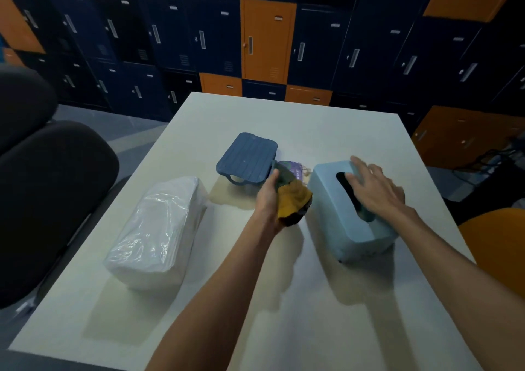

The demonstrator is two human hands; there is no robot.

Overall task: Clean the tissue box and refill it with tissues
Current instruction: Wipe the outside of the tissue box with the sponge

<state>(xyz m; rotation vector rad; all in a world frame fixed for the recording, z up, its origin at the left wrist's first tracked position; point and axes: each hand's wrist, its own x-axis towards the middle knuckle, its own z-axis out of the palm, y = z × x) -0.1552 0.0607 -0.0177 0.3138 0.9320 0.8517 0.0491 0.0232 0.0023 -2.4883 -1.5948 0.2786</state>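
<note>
Our right hand (375, 189) lies flat on the light blue tissue box (355, 237), right side of the table (312, 121), fingers spread by the slot. Our left hand (268, 197) has its fingers curled round a yellow cloth (294, 200) just beside the box. The wrapped tissue pack (159, 228) sits off left.

left hand (268, 197): fingers curled, gripping | right hand (375, 189): flat, fingers spread

The left hand (268, 197) and right hand (375, 190) are bare. The left forearm (216, 294) and right forearm (460, 260) are bare too, uncovered to the frame's edge at 6 and 4 o'clock.
</note>
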